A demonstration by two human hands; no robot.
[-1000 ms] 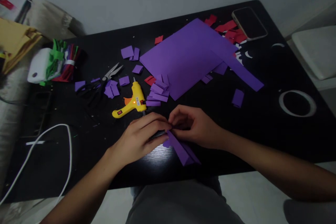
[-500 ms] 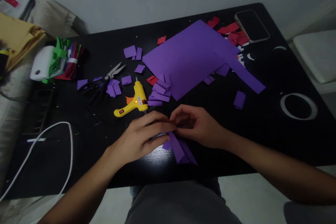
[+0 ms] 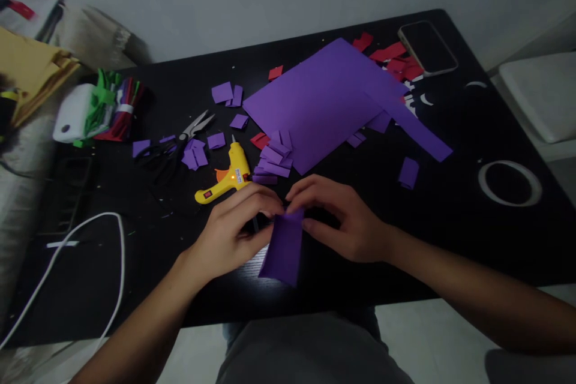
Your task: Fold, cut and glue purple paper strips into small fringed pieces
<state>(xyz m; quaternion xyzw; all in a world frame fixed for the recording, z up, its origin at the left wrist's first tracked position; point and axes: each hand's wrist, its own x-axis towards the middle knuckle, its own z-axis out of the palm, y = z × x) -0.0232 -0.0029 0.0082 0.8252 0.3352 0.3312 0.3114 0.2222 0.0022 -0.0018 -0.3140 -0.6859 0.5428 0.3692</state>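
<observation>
Near the table's front edge, a folded purple paper strip [image 3: 284, 249] is held between my two hands, its creased lower end hanging toward me. My left hand [image 3: 240, 225] pinches its upper left side between thumb and fingers. On the other side, my right hand [image 3: 342, 216] has its curled fingers and thumb at the strip's upper right corner. A yellow glue gun [image 3: 231, 177] lies just beyond my left hand, its small light glowing. Several small folded purple pieces [image 3: 274, 156] are piled beside its nozzle.
A large purple sheet [image 3: 315, 102] covers the table's middle back. Black-handled scissors [image 3: 182, 138] lie on the left. Red scraps [image 3: 396, 60] and a phone [image 3: 427, 47] are at the back right, a white tape ring [image 3: 510, 183] at right. A white cable [image 3: 121, 252] loops at left.
The purple strip has turned and swung left, so its broad face now shows. My hands have shifted slightly apart at its upper end, the right fingers reaching over the top.
</observation>
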